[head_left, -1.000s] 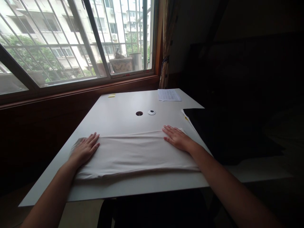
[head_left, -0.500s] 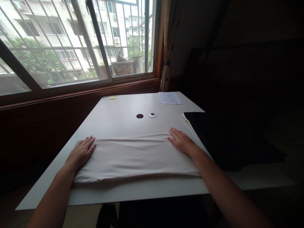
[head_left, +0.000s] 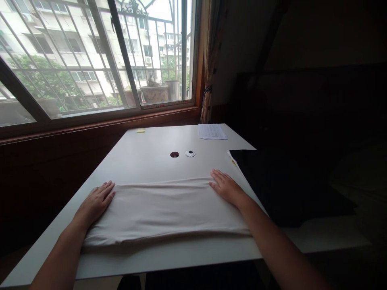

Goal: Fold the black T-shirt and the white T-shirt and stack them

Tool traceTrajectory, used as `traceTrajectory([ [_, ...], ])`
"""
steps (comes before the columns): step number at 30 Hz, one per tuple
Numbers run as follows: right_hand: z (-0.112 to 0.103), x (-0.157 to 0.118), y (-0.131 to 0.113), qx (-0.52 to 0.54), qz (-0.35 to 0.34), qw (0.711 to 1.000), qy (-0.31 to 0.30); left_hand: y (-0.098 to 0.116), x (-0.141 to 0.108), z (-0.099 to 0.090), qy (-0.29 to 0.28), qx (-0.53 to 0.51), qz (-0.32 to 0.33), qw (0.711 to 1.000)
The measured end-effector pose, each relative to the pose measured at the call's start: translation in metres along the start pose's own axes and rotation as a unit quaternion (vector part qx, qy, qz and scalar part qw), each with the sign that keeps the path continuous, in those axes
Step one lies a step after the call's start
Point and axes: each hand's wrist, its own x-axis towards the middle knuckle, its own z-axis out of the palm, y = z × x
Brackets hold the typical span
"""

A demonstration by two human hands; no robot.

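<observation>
A pale, off-white cloth [head_left: 169, 209] lies folded into a wide strip across the white table, with shallow wrinkles along its length. My left hand [head_left: 96, 202] rests flat on its left end, fingers stretched out toward the upper left corner. On the upper right part of the cloth lies my right hand [head_left: 226, 187], palm down with the fingers extended past the far edge. Neither hand grips the fabric. The cloth's near edge is slightly bunched at the lower left.
The white table [head_left: 145, 161] has a round hole [head_left: 174, 154] and a white disc [head_left: 190, 153]. Papers [head_left: 212, 131] and a yellow note [head_left: 140, 131] lie at the far edge. Black fabric [head_left: 278, 185] covers the right side. Beyond stands a barred window [head_left: 90, 60].
The view has tilted up a little, so the table, cloth and hands appear lower and slightly further left. Both hands stay flat on the cloth, which looks unchanged.
</observation>
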Motion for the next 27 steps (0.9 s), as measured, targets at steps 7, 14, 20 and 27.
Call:
traceTrajectory([
  [7,-0.0026,-0.0011,-0.0032,0.002,0.001,1.000,0.009,-0.0003,0.0011,-0.0009,-0.006,0.001,-0.012,1.000],
  [14,-0.0008,-0.0012,-0.0012,0.006,-0.009,1.000,0.023,-0.0032,0.0004,0.0025,0.006,0.001,-0.001,1.000],
  [20,-0.0062,-0.0002,-0.0034,0.009,-0.001,1.000,-0.001,-0.0061,0.0003,0.0050,0.001,0.009,0.004,1.000],
  [27,-0.0102,-0.0011,-0.0052,0.010,0.022,0.999,-0.028,-0.0003,-0.0019,0.0034,-0.045,0.024,-0.036,0.998],
])
